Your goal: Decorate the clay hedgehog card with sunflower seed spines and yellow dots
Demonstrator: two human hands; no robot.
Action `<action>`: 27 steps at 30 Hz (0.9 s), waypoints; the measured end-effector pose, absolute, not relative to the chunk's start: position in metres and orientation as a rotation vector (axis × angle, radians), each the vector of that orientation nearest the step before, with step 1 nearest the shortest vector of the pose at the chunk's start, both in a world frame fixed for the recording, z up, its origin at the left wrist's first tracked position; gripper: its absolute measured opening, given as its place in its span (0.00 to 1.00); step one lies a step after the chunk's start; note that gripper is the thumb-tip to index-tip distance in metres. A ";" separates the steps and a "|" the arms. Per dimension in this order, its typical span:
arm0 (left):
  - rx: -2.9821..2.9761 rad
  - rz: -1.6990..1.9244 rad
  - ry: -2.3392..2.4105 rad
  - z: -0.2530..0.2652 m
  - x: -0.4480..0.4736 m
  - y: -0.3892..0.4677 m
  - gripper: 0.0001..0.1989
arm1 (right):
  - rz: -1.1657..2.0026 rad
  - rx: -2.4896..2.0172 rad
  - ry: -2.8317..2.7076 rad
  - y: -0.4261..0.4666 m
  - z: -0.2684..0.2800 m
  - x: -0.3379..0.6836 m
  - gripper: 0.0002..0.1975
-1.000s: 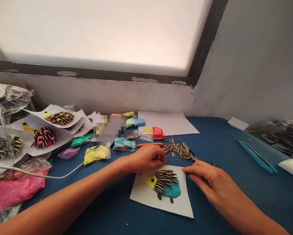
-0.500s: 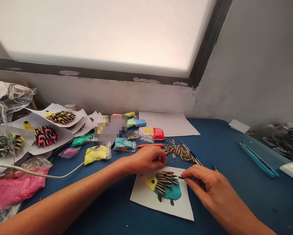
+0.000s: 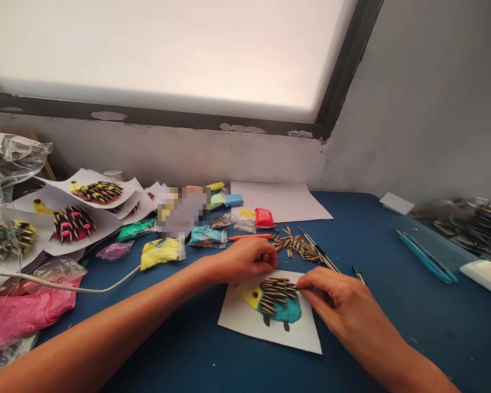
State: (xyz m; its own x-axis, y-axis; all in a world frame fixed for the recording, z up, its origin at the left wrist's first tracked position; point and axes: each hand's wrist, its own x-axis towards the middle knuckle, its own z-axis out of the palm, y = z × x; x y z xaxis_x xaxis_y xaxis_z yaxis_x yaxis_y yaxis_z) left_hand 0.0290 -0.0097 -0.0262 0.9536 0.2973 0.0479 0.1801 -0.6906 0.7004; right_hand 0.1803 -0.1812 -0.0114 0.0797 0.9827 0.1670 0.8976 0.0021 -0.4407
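Note:
A white card (image 3: 253, 332) lies on the blue table with a clay hedgehog on it: yellow head (image 3: 251, 295), teal body (image 3: 291, 311), dark feet. Rows of striped sunflower seeds (image 3: 274, 295) stick out of its back. My right hand (image 3: 331, 295) pinches a sunflower seed at the upper right of the body; the fingertips mostly cover it. Curled over the card's top edge is my left hand (image 3: 247, 259), its fingers closed and their contents hidden. Beyond the hands lies a pile of loose sunflower seeds (image 3: 296, 244).
Bags of yellow clay (image 3: 161, 252) and teal clay (image 3: 207, 236), plus a red packet (image 3: 264, 218), lie behind. Finished hedgehog cards (image 3: 98, 188) are stacked left, near a white cable (image 3: 101, 289). Blue tweezers (image 3: 427, 256) and a white box-like object (image 3: 485, 277) are at right.
My right hand has moved slightly left, bringing its seed from beside the hedgehog to the edge of the body. My left hand stays at the card's top. The whole view has shifted a little.

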 end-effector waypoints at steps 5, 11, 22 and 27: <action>2.351 0.200 0.334 -0.026 0.029 -0.010 0.05 | 0.221 -1.939 -1.896 -0.181 -0.015 0.180 0.11; 2.360 0.194 0.356 -0.025 0.029 -0.011 0.06 | 0.159 -1.939 -1.954 -0.180 -0.017 0.179 0.12; 2.367 0.185 0.360 -0.023 0.029 -0.012 0.06 | 0.075 -1.958 -2.014 -0.183 -0.018 0.179 0.12; 2.351 0.186 0.338 -0.023 0.029 -0.012 0.06 | -0.135 -1.961 -1.919 -0.184 -0.010 0.186 0.10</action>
